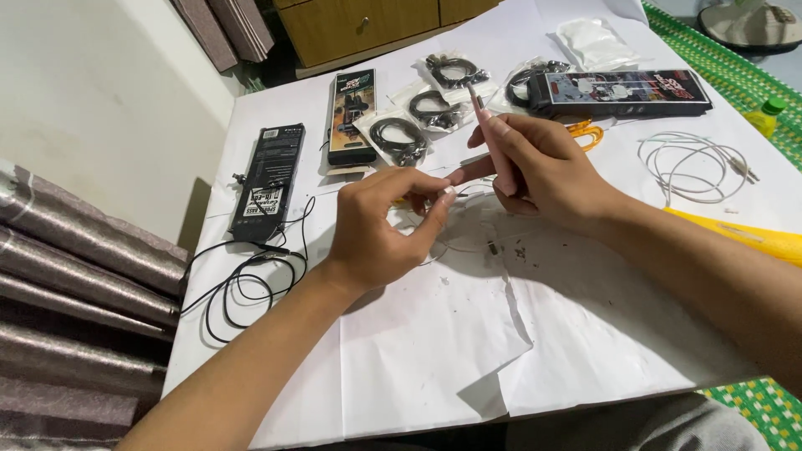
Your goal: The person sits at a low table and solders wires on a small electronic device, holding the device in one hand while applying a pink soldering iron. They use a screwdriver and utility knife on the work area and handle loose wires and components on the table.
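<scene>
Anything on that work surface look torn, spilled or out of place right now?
Yes: the white paper sheet covering the surface is torn, with a ragged edge running down its middle below the hands, and small dark specks lie scattered on it beside the right hand.

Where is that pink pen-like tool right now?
In the head view, the pink tool is in the right hand, mid-table, tip pointing up toward the bagged black cables.

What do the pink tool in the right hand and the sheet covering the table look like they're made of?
The pink tool in the right hand looks like smooth matte plastic: even colour, no metallic shine. The white sheet looks like paper: thin, creased, with torn overlapping edges. The left hand pinches something too small to judge.
</scene>
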